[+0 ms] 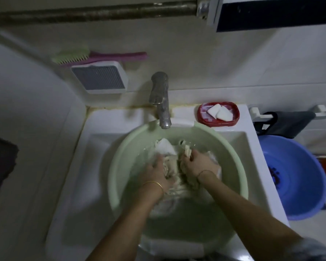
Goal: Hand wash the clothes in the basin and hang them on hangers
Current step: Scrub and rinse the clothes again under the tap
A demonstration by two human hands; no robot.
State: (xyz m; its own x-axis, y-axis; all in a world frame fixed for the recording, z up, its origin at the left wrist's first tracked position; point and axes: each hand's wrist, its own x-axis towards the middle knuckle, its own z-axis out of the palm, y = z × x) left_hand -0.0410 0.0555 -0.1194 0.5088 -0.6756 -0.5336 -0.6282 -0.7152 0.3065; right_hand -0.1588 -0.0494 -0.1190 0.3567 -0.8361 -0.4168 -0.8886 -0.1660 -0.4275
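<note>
A home bathroom or washroom: a white sink (pixel 87 147) with a metal tap (pixel 161 102) set against a tiled wall (pixel 215 59), a red soap dish (pixel 218 114) on the sink's rim, combs (pixel 100 56) on the wall, and a blue plastic tub (pixel 297 178) just beside the sink.

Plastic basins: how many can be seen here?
2. A pale green round plastic basin sits in the white sink, holding the wet clothes. A blue round plastic basin sits lower, to the sink's right. Others may lie out of view.
</note>
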